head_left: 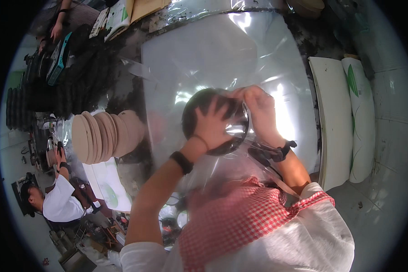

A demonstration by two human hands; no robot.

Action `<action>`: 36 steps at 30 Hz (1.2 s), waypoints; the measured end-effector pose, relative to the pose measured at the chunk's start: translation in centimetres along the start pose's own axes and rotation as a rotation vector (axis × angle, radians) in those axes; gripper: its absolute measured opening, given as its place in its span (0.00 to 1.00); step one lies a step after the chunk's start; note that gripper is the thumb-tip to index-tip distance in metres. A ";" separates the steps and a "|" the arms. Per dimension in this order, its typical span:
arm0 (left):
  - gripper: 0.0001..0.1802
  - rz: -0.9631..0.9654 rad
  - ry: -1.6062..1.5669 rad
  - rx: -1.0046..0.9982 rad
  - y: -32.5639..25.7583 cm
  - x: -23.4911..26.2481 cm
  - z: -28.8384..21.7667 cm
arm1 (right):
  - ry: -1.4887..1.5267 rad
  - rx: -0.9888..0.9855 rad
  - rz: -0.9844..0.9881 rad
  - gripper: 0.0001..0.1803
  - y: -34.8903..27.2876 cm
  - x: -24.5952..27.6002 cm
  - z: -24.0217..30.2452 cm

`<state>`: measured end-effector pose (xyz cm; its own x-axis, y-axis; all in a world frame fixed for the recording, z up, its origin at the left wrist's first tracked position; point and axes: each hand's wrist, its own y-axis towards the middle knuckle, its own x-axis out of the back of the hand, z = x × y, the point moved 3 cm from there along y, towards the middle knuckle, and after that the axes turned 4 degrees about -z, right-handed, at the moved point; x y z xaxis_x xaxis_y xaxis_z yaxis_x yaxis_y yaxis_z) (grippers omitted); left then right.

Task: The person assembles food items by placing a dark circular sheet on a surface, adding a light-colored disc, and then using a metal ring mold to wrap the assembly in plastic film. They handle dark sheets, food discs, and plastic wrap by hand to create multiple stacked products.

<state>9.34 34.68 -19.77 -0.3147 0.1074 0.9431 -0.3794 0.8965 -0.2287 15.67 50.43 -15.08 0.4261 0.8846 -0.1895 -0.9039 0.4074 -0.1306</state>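
A dark, glossy round piece lies in front of me on the worktable, which is covered with clear plastic sheeting. Across its top my left hand rests with the fingers spread. My right hand is at the far right part of its rim, thumb and fingers drawn together in a pinch. What sits between those fingertips is too blurred to make out; it may be the rim or a thin film. Bright glare covers part of the piece's right side.
A leaning stack of tan round discs stands at left, with dark stacked items beyond. White sheets and a green-marked white roll border the right. A co-worker sits lower left; another person's hand shows upper left.
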 end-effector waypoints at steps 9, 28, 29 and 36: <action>0.34 0.049 0.049 -0.047 0.4 -0.8 0.3 | -0.654 0.413 0.158 0.44 -5.3 2.5 -0.6; 0.08 -0.563 -0.317 0.105 -15.1 8.9 -3.5 | -1.272 0.630 0.370 0.43 0.9 -5.3 -5.5; 0.09 -0.482 -0.223 0.052 -15.7 8.1 -2.4 | -1.262 0.572 0.383 0.43 0.9 -4.6 -5.7; 0.14 -0.629 -0.100 -0.456 -17.1 5.7 -6.8 | -1.407 0.625 0.412 0.42 -0.2 -4.7 -3.6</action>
<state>19.93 22.88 -8.90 -0.2445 -0.4990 0.8314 -0.1241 0.8665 0.4836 14.00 45.37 -17.65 0.1055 0.3037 0.9469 -0.9670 -0.1906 0.1689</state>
